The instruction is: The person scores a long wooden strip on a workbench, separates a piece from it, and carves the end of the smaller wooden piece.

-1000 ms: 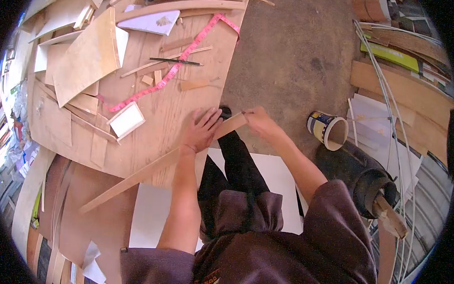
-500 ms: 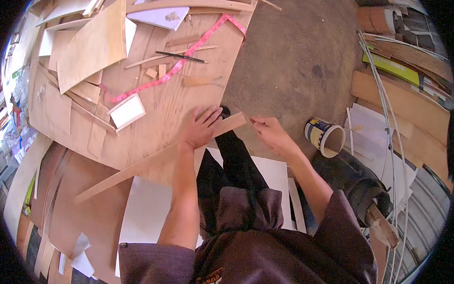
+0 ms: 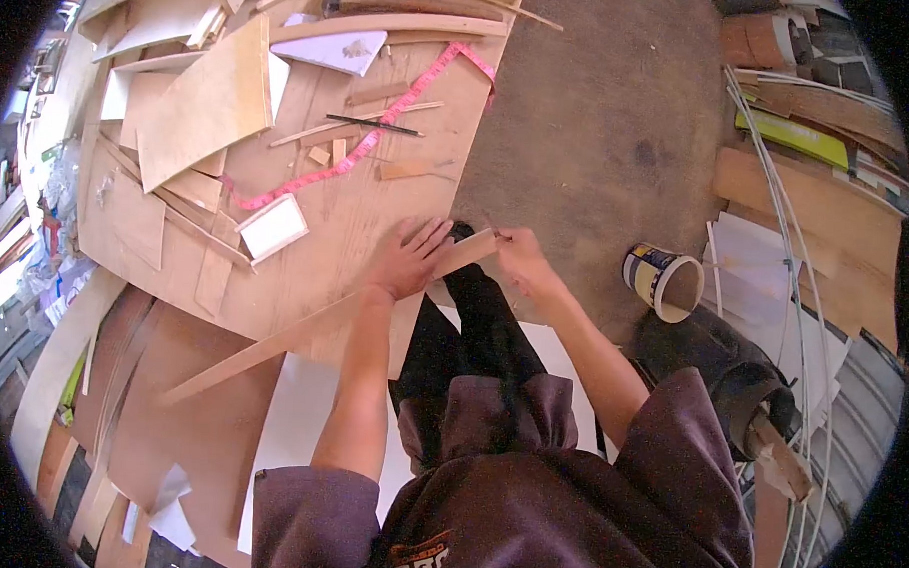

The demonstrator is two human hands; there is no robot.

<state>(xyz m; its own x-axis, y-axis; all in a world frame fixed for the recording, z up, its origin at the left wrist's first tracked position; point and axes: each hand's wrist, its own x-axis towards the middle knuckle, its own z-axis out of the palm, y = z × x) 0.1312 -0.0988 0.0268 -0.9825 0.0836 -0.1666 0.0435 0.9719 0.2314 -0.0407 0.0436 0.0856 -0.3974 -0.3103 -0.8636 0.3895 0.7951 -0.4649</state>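
A long, thin wooden strip (image 3: 272, 346) runs slantwise over the table's near edge, from the lower left up to my right hand. My left hand (image 3: 412, 260) lies on it near its upper end, fingers stretched out and pressing down. At that end, my right hand (image 3: 523, 262) is closed around a slim, dark object, too small to make out, whose tip shows above the fingers. Under the strip's end are my dark trouser legs (image 3: 484, 310).
On the wooden table (image 3: 326, 244) lie a pink measuring tape (image 3: 388, 118), a black pencil-like stick (image 3: 375, 125), a small white-faced block (image 3: 274, 228) and plywood pieces (image 3: 208, 105). A bucket (image 3: 665, 281) lies tipped on the floor at right, near long thin rods (image 3: 778, 195).
My right hand has moved left, closer against the strip's end, and the slim object's tip now points upward. My left hand stays on the strip. The whole view has shifted slightly.
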